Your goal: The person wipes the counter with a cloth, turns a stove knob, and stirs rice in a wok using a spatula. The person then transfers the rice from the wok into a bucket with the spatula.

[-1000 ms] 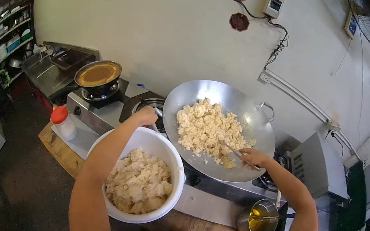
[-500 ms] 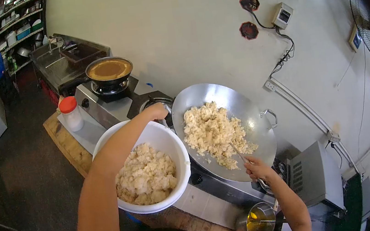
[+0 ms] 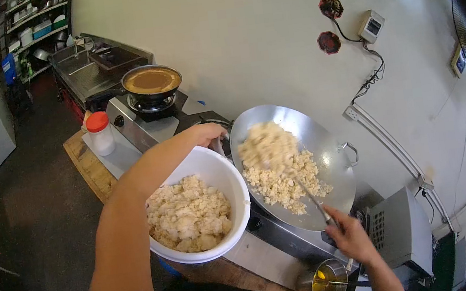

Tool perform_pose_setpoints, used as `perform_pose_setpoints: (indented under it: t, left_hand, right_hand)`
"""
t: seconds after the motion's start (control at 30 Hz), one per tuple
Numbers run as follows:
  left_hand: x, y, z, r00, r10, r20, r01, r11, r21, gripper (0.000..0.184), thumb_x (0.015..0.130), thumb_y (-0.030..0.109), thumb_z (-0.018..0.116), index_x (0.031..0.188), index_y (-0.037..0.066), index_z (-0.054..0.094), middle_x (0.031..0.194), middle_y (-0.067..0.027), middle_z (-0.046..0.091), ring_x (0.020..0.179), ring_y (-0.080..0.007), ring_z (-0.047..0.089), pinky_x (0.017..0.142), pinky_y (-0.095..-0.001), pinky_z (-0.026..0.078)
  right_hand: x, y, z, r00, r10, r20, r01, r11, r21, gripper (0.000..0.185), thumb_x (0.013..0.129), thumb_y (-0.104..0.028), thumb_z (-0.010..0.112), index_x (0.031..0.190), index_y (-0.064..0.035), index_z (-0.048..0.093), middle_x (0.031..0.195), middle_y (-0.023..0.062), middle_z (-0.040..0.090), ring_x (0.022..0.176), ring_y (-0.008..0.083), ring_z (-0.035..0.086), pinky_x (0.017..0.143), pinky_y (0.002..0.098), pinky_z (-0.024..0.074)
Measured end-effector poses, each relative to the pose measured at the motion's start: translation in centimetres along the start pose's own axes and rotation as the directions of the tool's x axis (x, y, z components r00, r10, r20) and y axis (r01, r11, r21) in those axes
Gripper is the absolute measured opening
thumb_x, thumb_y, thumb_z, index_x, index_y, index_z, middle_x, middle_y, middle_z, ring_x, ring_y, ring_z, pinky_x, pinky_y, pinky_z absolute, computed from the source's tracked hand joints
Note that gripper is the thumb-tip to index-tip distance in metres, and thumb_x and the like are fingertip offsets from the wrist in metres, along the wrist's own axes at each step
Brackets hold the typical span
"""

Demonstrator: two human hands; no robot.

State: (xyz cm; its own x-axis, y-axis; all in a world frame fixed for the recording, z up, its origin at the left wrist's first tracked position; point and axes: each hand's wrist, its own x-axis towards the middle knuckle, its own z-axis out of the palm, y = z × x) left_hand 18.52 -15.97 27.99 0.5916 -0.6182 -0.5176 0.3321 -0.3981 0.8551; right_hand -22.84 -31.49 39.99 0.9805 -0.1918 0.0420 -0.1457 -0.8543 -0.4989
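A large metal wok [image 3: 327,157] leans tilted over the stove, with pale, crumbly food [image 3: 290,185] inside. My left hand [image 3: 211,135] is closed on the wok's near-left handle, partly covered by a cloth. In my right hand [image 3: 349,239] is the handle of a metal spatula [image 3: 313,196], its blade hidden under a blurred, raised heap of the food. Under my left forearm, a white tub [image 3: 244,217] of similar pale food [image 3: 189,215] stands beside the wok.
A dark pan [image 3: 151,84] of brown liquid sits on the back-left burner. A red-lidded jar [image 3: 100,134] is at the left. Near my right forearm stands a metal pot [image 3: 330,285] with yellow liquid and a utensil. A sink [image 3: 78,71] lies beyond the stove.
The view has shifted, so things appear farther right. My right hand has moved the spatula, and a heap of food is now raised at the wok's left side. My left hand keeps its hold.
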Motion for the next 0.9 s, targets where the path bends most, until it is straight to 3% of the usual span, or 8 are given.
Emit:
perform_pose_setpoints:
  t: [0.07,0.17,0.47,0.53,0.6,0.7,0.8,0.9]
  left_hand:
    - [0.4,0.0,-0.5,0.972,0.018,0.235,-0.008,0.999,-0.047,0.026,0.082,0.023,0.045,0.097,0.002,0.044,0.079,-0.0111,0.047,0.073,-0.0248,0.053,0.059,-0.0423,0.043]
    - [-1.2,0.1,0.2,0.999,-0.026,0.043,0.034,0.984,-0.173,0.025,0.08,0.021,0.048,0.096,0.002,0.045,0.073,-0.0116,0.049,0.067,-0.0258,0.054,0.059,-0.0437,0.044]
    - [-3.8,1.1,1.3,0.988,0.149,-0.039,-0.141,0.975,0.171,0.027,0.079,0.02,0.049,0.091,-0.003,0.052,0.084,-0.0159,0.052,0.068,-0.0294,0.055,0.059,-0.0468,0.045]
    - [-2.2,0.6,1.1,0.985,0.134,-0.111,-0.107,0.968,0.226,0.029,0.079,0.019,0.049,0.093,-0.005,0.053,0.085,-0.017,0.053,0.068,-0.0301,0.055,0.059,-0.0467,0.046]
    - [-1.1,0.1,1.1,0.972,0.196,-0.128,-0.159,0.955,0.251,0.034,0.079,0.02,0.049,0.099,-0.008,0.052,0.086,-0.018,0.053,0.068,-0.0314,0.054,0.057,-0.0477,0.046]
    - [-0.8,0.0,0.8,0.959,0.255,-0.126,-0.201,0.921,0.333,0.036,0.079,0.021,0.049,0.097,-0.01,0.052,0.088,-0.0208,0.053,0.07,-0.0338,0.056,0.052,-0.0488,0.047]
    - [0.3,-0.2,0.5,0.955,0.251,-0.159,-0.18,0.915,0.36,0.038,0.08,0.022,0.046,0.097,-0.011,0.052,0.091,-0.0237,0.053,0.072,-0.0359,0.057,0.051,-0.0479,0.048]
    - [-1.3,0.6,0.8,0.957,0.253,-0.146,-0.164,0.879,0.448,0.042,0.082,0.024,0.042,0.101,-0.013,0.049,0.099,-0.0254,0.052,0.073,-0.0372,0.058,0.051,-0.0482,0.049]
  right_hand:
    - [-0.6,-1.8,1.7,0.984,-0.173,-0.038,0.165,0.975,-0.151,0.046,0.078,-0.007,0.052,0.123,-0.0111,0.042,0.068,0.0132,0.055,0.054,0.0231,0.055,0.052,0.0348,0.0457]
    - [-1.1,-3.1,4.1,0.979,-0.166,0.117,0.203,0.834,-0.514,0.049,0.078,-0.008,0.051,0.124,-0.0162,0.04,0.073,0.0142,0.054,0.057,0.0273,0.057,0.046,0.0362,0.0458]
    - [-0.9,-0.6,-0.2,0.984,-0.133,-0.119,0.06,0.877,-0.477,0.048,0.076,-0.013,0.054,0.123,-0.0212,0.043,0.074,0.018,0.057,0.056,0.0308,0.057,0.053,0.0404,0.0466]
    - [0.1,0.4,-3.8,0.981,0.186,-0.048,-0.19,0.908,-0.374,0.046,0.076,-0.016,0.055,0.121,-0.0189,0.045,0.074,0.0212,0.058,0.061,0.0333,0.058,0.058,0.0402,0.0467]
    - [0.9,5.6,-6.6,0.991,0.133,0.017,-0.113,0.899,-0.423,0.041,0.08,-0.021,0.052,0.121,-0.0193,0.046,0.071,0.0182,0.059,0.056,0.0294,0.059,0.052,0.0368,0.0469]
    - [3.1,6.1,-10.0,0.733,0.645,0.214,-0.482,0.716,-0.505,0.037,0.083,-0.025,0.049,0.119,-0.0207,0.048,0.062,0.0117,0.057,0.047,0.0207,0.054,0.043,0.0325,0.0441]
    - [4.9,8.9,-11.2,0.509,0.751,0.42,-0.535,0.659,-0.53,0.036,0.084,-0.028,0.047,0.119,-0.0229,0.048,0.055,0.005,0.051,0.042,0.0121,0.045,0.036,0.0287,0.039]
    - [6.0,8.7,-10.4,0.529,0.721,0.447,-0.555,0.693,-0.46,0.038,0.084,-0.031,0.048,0.121,-0.0233,0.047,0.05,-0.0001,0.041,0.038,0.0089,0.035,0.034,0.0245,0.0311]
